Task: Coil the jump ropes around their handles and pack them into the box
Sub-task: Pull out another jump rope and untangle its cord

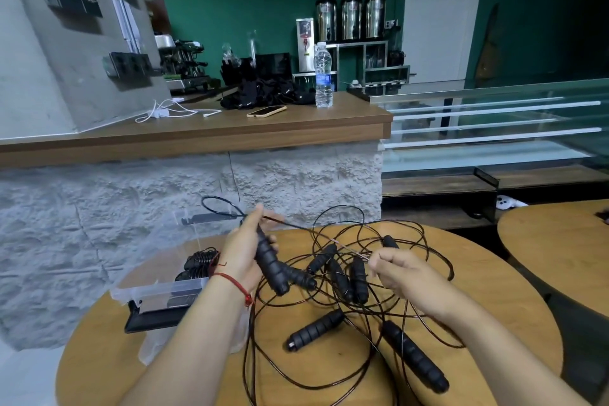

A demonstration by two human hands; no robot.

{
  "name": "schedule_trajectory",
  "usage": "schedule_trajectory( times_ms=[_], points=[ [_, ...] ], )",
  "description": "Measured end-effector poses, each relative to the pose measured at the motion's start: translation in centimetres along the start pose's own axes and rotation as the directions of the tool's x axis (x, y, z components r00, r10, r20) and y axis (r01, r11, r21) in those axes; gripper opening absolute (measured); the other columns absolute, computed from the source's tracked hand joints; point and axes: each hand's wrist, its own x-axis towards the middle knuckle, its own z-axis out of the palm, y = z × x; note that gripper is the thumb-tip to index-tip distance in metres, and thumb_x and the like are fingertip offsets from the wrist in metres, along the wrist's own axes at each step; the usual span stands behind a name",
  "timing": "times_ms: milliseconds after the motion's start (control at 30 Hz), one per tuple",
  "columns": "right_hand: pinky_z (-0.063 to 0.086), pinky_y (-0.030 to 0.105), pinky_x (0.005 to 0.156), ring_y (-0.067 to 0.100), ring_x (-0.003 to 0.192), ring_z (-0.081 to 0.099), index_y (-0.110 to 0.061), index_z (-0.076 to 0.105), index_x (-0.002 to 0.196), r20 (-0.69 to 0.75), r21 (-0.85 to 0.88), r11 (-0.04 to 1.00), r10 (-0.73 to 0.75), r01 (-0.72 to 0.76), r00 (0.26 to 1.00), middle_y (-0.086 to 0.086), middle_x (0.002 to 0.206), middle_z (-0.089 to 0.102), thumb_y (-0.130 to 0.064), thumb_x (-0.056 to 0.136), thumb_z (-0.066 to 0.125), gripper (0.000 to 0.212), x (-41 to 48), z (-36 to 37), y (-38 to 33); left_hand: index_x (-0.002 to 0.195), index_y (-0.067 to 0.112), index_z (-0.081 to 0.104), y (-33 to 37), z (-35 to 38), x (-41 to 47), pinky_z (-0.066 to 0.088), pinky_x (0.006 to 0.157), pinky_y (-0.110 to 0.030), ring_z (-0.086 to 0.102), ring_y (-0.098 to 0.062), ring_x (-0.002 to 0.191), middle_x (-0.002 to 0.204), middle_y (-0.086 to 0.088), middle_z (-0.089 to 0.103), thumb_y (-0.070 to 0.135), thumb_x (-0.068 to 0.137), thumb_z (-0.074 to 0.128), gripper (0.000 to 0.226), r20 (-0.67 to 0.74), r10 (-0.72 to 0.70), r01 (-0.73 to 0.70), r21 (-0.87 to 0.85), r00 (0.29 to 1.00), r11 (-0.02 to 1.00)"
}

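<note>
Left hand [245, 254] grips a handle [268, 265], right hand [400, 273] pinches the rope [296, 226] taut, apparently for coiling; box [158, 290] at desk [494, 306] left edge holds coiled ropes [201, 262].

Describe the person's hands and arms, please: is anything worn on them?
No sleeves or gloves are in view; both arms are uncovered as far as the picture shows. The left hand has a thin red string bracelet at the wrist, with a short loose end. The right hand shows no bracelet, watch or ring.
</note>
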Motion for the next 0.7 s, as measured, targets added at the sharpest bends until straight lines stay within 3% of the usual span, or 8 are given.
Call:
schedule_trajectory(
  times_ms=[67,133,200,333,400,533,633,700],
  points=[
    [0.027,0.025,0.053,0.011,0.057,0.031,-0.018,0.070,0.091,-0.065,0.010,1.000,-0.018,0.018,0.998,-0.006,0.065,0.037,-0.034,0.110,0.051,0.032,0.6,0.8,-0.6,0.128,0.000,0.064,-1.0,0.7,-0.6,0.054,0.049,-0.023,0.062,-0.012,0.060,0.114,-0.018,0.077,0.046,0.103,0.062,0.053,0.093,-0.137,0.134,0.036,0.986,0.990],
    [0.030,0.028,0.053,0.012,0.056,0.035,-0.023,0.072,0.091,-0.087,-0.046,0.999,-0.024,0.020,0.996,-0.006,0.063,0.042,-0.037,0.110,0.053,0.030,1.7,2.2,-1.2,0.130,-0.002,0.063,-2.3,1.9,-1.8,0.053,0.047,-0.020,0.060,-0.010,0.060,0.116,-0.016,0.078,0.044,0.104,0.060,0.053,0.174,-0.256,0.240,0.109,0.951,0.965],
    [0.031,0.030,0.055,0.013,0.054,0.040,-0.019,0.071,0.089,-0.078,-0.097,0.995,-0.027,0.020,0.997,-0.009,0.058,0.049,-0.035,0.109,0.056,0.029,2.7,3.7,-1.2,0.124,-0.001,0.070,-3.9,3.2,-2.8,0.050,0.046,-0.020,0.057,-0.009,0.057,0.110,-0.009,0.079,0.040,0.102,0.065,0.047,0.211,-0.290,0.244,0.219,0.934,0.945],
    [0.041,0.034,0.061,0.004,0.058,0.050,-0.019,0.068,0.086,-0.045,-0.290,0.955,-0.076,0.059,0.996,-0.009,0.065,0.063,-0.034,0.108,0.056,0.029,3.8,5.3,-1.8,0.099,0.007,0.070,-6.5,4.9,-3.6,0.046,0.044,-0.025,0.053,-0.012,0.052,0.069,-0.002,0.061,0.032,0.093,0.078,0.027,0.165,-0.240,0.180,0.312,0.957,0.933],
    [0.044,0.033,0.064,0.003,0.061,0.053,-0.020,0.068,0.085,-0.028,-0.314,0.947,-0.083,0.070,0.996,-0.006,0.069,0.067,-0.037,0.108,0.056,0.031,3.9,5.3,-1.9,0.095,0.006,0.069,-6.6,5.1,-3.5,0.045,0.045,-0.025,0.053,-0.013,0.052,0.069,-0.004,0.062,0.028,0.093,0.079,0.024,0.120,-0.170,0.128,0.299,0.978,0.946],
    [0.049,0.036,0.069,0.014,0.065,0.060,-0.013,0.060,0.080,-0.087,-0.280,0.959,-0.069,0.042,0.994,0.001,0.069,0.066,-0.058,0.101,0.060,0.050,3.5,4.1,-0.6,0.095,0.006,0.073,-4.5,4.5,-3.0,0.050,0.052,-0.027,0.062,-0.011,0.057,0.091,-0.009,0.080,0.032,0.099,0.072,0.026,0.045,-0.044,0.032,0.239,0.998,0.971],
    [0.040,0.031,0.065,0.002,0.062,0.051,-0.013,0.057,0.080,-0.025,-0.304,0.951,-0.058,0.048,0.998,-0.011,0.064,0.055,-0.056,0.103,0.059,0.049,2.8,3.1,0.3,0.082,0.011,0.062,-2.3,4.4,-3.1,0.059,0.062,-0.036,0.072,-0.020,0.067,0.081,-0.010,0.077,0.040,0.099,0.071,0.035,0.068,-0.033,0.020,0.190,0.997,0.981],
    [0.040,0.031,0.065,0.002,0.064,0.049,-0.015,0.056,0.081,-0.007,-0.327,0.944,-0.055,0.050,0.998,-0.012,0.066,0.052,-0.056,0.104,0.057,0.047,2.7,2.2,1.0,0.076,0.015,0.056,-0.3,3.8,-2.6,0.060,0.083,-0.047,0.073,-0.022,0.069,0.065,-0.004,0.068,0.037,0.104,0.064,0.037,0.078,0.017,-0.019,0.031,0.997,0.999]
  ],
)
